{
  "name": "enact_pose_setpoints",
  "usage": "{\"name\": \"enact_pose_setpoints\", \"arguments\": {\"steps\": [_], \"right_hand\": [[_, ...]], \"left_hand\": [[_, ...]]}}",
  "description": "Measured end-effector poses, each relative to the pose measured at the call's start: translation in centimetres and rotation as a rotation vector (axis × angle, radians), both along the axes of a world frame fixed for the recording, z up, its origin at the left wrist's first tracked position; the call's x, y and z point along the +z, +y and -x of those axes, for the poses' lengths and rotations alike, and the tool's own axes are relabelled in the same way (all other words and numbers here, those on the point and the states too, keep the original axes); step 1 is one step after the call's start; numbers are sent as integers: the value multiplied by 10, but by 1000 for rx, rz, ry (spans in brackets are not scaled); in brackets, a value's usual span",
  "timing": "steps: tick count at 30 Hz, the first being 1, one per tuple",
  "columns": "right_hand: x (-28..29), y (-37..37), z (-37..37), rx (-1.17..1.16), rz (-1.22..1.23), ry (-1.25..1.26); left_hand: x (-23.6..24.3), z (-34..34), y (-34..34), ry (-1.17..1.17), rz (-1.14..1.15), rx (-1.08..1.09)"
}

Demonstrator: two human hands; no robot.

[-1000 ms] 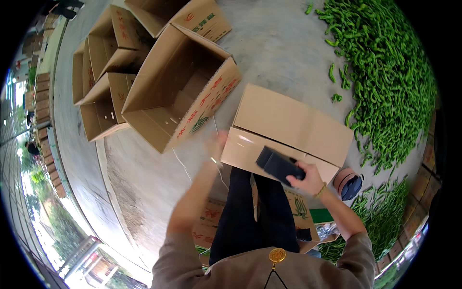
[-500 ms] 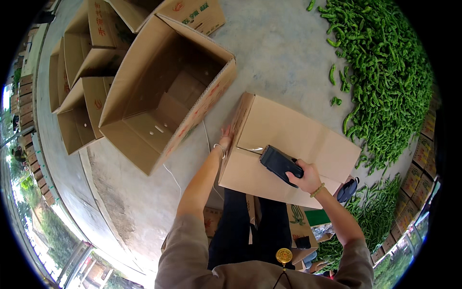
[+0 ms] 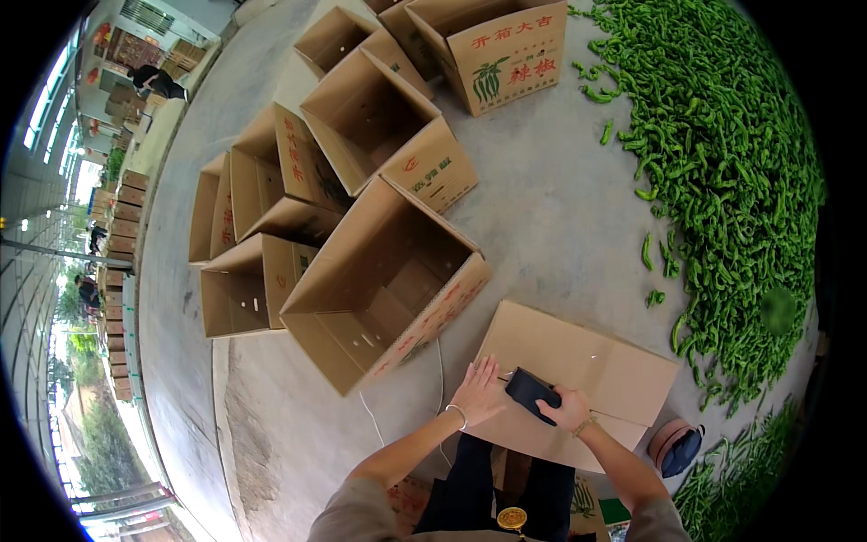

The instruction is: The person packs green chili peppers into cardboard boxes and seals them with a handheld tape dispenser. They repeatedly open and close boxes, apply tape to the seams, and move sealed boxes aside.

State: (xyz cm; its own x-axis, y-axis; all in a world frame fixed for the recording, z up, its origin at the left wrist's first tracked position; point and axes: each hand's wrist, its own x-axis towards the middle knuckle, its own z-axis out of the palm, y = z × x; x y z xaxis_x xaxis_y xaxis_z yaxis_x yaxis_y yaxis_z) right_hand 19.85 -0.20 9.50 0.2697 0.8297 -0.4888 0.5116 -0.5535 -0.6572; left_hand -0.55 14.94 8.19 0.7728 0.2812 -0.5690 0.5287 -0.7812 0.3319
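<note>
Seen from above, a person bends over a cardboard box [image 3: 607,366] on a concrete floor [image 3: 560,199], its top flaps folded down so that they meet along a slanting seam. The right hand [image 3: 569,411] has its fingers curled firmly round a black hand-held tool [image 3: 530,394], which rests on the box top by the seam, toward the left end. The left hand [image 3: 479,395] lies at the box's left edge, just beside the tool, palm down; its fingers are extended and slightly parted, gripping nothing. A white bracelet [image 3: 458,415] circles the left wrist.

Beyond the box, to the upper left, stands a cluster of empty cardboard boxes [image 3: 388,271] with their tops open, some printed in red and green. The nearest is close to the box being handled. A thin white cord [image 3: 441,366] trails on the floor between them. A large heap of green peppers [image 3: 731,199] fills the right side. Near the box's right corner sits a rounded pink container [image 3: 666,444] with a dark top. Far off at upper left, another person [image 3: 161,83] in dark clothing stoops.
</note>
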Motion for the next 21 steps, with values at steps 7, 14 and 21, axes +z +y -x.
{"name": "enact_pose_setpoints", "arguments": {"steps": [7,14,21], "right_hand": [[25,-86,-55,11,118,124],[49,-437,-314,-111,436,-225],[-175,-350,-239,-179,435,-114]], "left_hand": [[-55,-9,-56,-389,-184,47],[-62,-40,-54,133,-318,-80],[-93,-129,-155,-90,-140,-350]]}}
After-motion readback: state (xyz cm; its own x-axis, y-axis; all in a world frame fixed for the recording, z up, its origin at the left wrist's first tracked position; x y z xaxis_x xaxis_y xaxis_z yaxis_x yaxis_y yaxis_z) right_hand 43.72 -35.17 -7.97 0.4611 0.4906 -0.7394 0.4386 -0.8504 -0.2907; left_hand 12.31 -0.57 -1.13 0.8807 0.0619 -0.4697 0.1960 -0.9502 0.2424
